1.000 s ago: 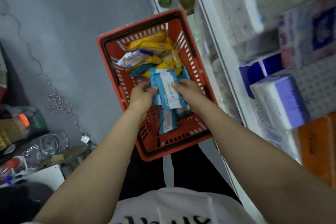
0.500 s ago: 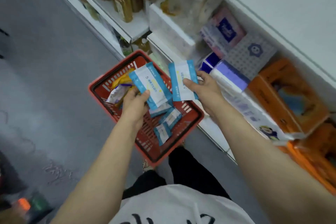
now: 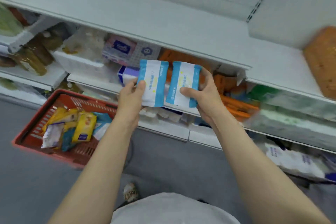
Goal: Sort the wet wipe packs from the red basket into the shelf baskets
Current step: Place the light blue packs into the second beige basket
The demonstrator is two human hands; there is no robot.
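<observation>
While held upright, blue-white wipe packs (image 3: 153, 82), side by side

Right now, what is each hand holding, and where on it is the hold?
Left hand holds one blue-and-white wipe pack by its lower left edge; right hand holds a second matching pack by its lower right side, thumb on the front.

No text reading clearly anywhere. Small print showing on two blue-white packs (image 3: 153, 83) (image 3: 183, 84), too blurred to make out. Script logo sitting on dark-blue panel of pink box (image 3: 119, 48) on shelf, illegible. Purple label on yellow pack (image 3: 84, 126) blurring out.
</observation>
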